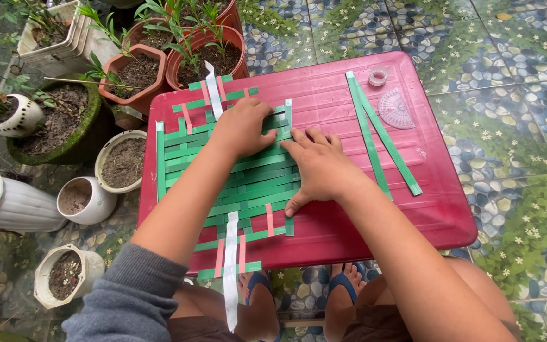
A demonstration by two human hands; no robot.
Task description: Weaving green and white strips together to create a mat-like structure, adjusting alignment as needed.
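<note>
The right hand (323, 170) and left hand (243, 128) both lie flat, fingers spread, gripping nothing, pressing the woven mat of green, pink and white paper strips (229, 180) on the red plastic bench (337, 95).

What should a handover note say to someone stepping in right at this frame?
Left hand: flat on the woven mat of green paper strips, upper middle.
Right hand: flat on the mat's right side.
Mat lies on the red plastic table; pink strips and a white strip run through it.
Done: centre woven.
Left: strip ends loose; two spare green strips unused at right.
</note>
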